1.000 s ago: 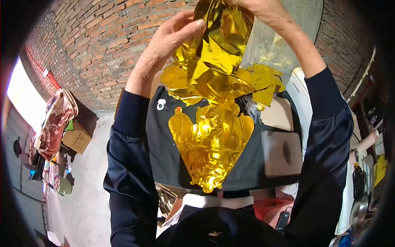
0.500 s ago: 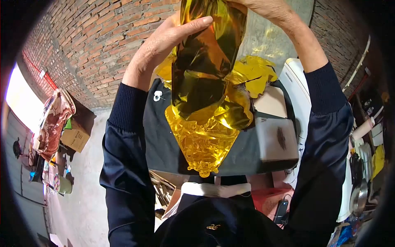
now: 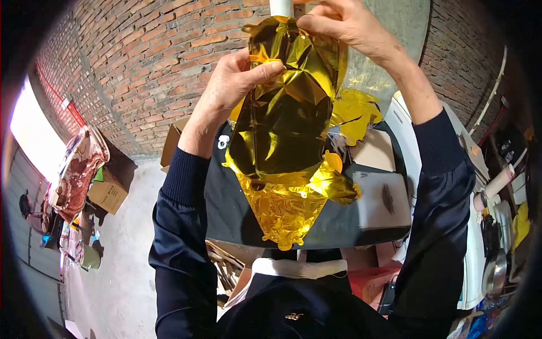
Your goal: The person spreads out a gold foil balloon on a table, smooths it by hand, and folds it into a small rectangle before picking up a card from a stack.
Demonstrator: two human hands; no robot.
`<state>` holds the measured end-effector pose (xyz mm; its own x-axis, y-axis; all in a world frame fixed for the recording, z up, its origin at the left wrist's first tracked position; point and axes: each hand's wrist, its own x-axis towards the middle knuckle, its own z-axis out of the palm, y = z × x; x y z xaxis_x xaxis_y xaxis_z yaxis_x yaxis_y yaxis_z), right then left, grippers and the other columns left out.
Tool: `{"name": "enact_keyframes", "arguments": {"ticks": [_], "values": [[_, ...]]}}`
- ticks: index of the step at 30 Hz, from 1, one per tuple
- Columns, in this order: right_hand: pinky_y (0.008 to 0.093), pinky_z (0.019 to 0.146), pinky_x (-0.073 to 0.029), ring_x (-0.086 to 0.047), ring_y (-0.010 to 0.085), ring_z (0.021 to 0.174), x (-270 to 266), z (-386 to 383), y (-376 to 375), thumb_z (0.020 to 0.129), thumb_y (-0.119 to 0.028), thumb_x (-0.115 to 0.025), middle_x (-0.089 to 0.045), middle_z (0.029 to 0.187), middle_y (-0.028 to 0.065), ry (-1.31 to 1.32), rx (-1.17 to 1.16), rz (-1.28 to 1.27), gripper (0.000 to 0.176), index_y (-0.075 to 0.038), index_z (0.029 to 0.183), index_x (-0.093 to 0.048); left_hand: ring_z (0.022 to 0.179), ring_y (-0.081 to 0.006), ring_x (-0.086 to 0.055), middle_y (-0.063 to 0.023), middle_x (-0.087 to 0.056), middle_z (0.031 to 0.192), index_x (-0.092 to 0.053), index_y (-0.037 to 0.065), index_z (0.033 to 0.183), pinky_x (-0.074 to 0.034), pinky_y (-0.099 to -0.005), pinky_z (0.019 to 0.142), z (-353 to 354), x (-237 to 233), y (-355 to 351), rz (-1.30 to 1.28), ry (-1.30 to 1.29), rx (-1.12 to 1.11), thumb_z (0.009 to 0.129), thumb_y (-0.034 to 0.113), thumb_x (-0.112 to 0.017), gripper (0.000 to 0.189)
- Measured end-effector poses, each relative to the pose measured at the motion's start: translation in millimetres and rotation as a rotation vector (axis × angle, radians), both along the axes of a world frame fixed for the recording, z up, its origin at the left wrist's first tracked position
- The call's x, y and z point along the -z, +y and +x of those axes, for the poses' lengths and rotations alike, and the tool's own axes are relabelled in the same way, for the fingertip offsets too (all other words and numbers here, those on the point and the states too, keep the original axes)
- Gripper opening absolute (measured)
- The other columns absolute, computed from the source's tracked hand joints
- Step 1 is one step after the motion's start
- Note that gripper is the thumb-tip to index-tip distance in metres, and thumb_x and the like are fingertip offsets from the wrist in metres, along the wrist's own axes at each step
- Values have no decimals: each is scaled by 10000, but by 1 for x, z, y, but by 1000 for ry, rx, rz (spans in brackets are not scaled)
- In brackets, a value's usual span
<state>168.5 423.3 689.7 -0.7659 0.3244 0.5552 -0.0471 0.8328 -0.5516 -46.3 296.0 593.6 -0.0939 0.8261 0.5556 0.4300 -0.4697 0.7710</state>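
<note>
A shiny gold foil sheet point(image 3: 288, 124) with small rounded tabs along its edge hangs raised in front of me. My left hand point(image 3: 234, 82) is closed on its left edge, thumb lying across the front. At the top right, my right hand point(image 3: 341, 25) pinches the upper edge between thumb and fingers. Below, a crinkled gold foil piece point(image 3: 285, 212) tapers toward the table's near edge, its upper part hidden behind the raised sheet. To the right of the sheet's lower end lies a crumpled gold foil lobe point(image 3: 337, 183).
The table has a black cover point(image 3: 226, 192). More gold foil point(image 3: 355, 116) lies at the back right, near a tan cardboard piece point(image 3: 374, 150) and a white pad with a dark smear point(image 3: 381, 200). A small white roll point(image 3: 223, 141) sits at the back left. A brick wall point(image 3: 147, 68) stands behind.
The raised foil has come down, bringing its top edge into view. My left hand moved lower, and my right hand's fingers now show at the upper edge.
</note>
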Motion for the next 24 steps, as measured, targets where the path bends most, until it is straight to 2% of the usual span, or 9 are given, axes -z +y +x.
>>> {"name": "enact_keyframes", "arguments": {"ticks": [3, 4, 7, 9, 12, 15, 17, 20, 24], "values": [[328, 813, -511, -648, 111, 911, 39, 6, 43, 919, -534, -747, -708, 1022, 44, 341, -62, 100, 636, -84, 1352, -626, 819, -59, -652, -8, -729, 928, -708, 20, 1137, -524, -220, 740, 3, 5, -16, 5, -171, -18, 948, 252, -782, 309], [291, 793, -528, -649, 83, 865, 47, 19, 27, 899, -603, -740, -702, 1037, -3, 215, -55, -76, 731, -91, 1396, -581, 730, -34, -595, 17, -684, 839, -701, 26, 1073, -466, -204, 649, -5, 13, -12, -12, -218, -35, 941, 259, -792, 283], [270, 744, -556, -652, 90, 821, 81, 18, 17, 917, -506, -762, -678, 1024, -3, 148, -172, -364, 556, -46, 1215, -670, 653, -23, -523, 37, -633, 772, -687, 31, 1008, -400, -210, 585, -17, 30, -5, 5, -255, 32, 942, 284, -791, 281], [236, 719, -542, -641, 62, 808, 90, 16, 26, 953, -452, -742, -678, 939, -19, 152, -221, -418, 433, -46, 1096, -688, 623, -26, -491, 43, -612, 736, -678, 32, 977, -380, -214, 575, -13, 31, -11, -30, -190, -41, 938, 309, -797, 304], [227, 693, -511, -619, 44, 783, 84, 12, 18, 988, -382, -721, -653, 850, -54, 249, -216, -442, 289, -95, 975, -690, 742, -38, -585, 23, -675, 851, -693, 23, 1079, -465, -205, 673, -18, 34, -6, -33, -205, -8, 951, 297, -785, 316], [222, 699, -478, -578, 24, 793, 71, 15, 20, 1032, -320, -665, -639, 873, -61, 201, -188, -359, 238, -86, 994, -687, 856, -55, -641, 6, -711, 972, -684, 18, 1179, -514, -210, 764, -3, 25, -12, 24, -195, -13, 976, 286, -756, 344], [215, 713, -460, -542, 12, 832, 75, 7, 7, 1064, -252, -608, -638, 924, -65, 309, -138, -242, 227, -37, 1042, -676, 919, -67, -662, -2, -721, 1043, -669, 19, 1236, -529, -214, 815, 1, 25, -11, 59, -207, 12, 994, 278, -734, 360], [200, 731, -459, -532, 5, 865, 82, 1, 5, 1063, -208, -603, -642, 956, -65, 337, -107, -106, 210, -10, 1094, -666, 843, -50, -623, 10, -703, 993, -663, 16, 1237, -515, -206, 751, 0, 26, -5, 42, -225, 24, 1006, 273, -719, 350], [214, 691, -491, -554, 25, 786, 83, -6, -3, 1048, -216, -641, -652, 897, -53, 383, -63, -253, 218, -4, 1069, -683, 838, -33, -635, 16, -707, 997, -686, 40, 1198, -519, -199, 701, 0, 25, 2, 41, -299, 71, 1018, 262, -697, 286]]}}
